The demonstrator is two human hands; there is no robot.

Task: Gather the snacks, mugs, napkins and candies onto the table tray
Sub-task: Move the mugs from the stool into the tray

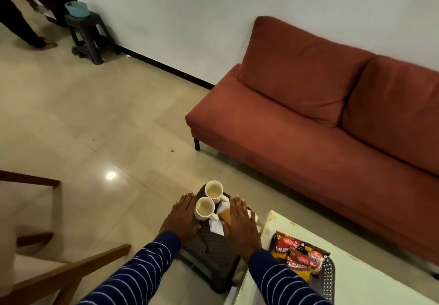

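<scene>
Hovering flat over the stool (209,247), left hand (181,219) and right hand (240,224) with fingers released, grasping nothing; flanking two mugs (209,200) and napkins (217,227) (snacks (299,257) already on the counter tray (329,273)); needing upright, level lifts.

The red snack packets (299,256) on the black tray (329,278) carry yellow lettering. One reads "ALOO BH", cut off by a neighbouring packet; the lower one reads "ALOO BHUJIA", partly blurred. Smaller print is too blurred to read.
</scene>
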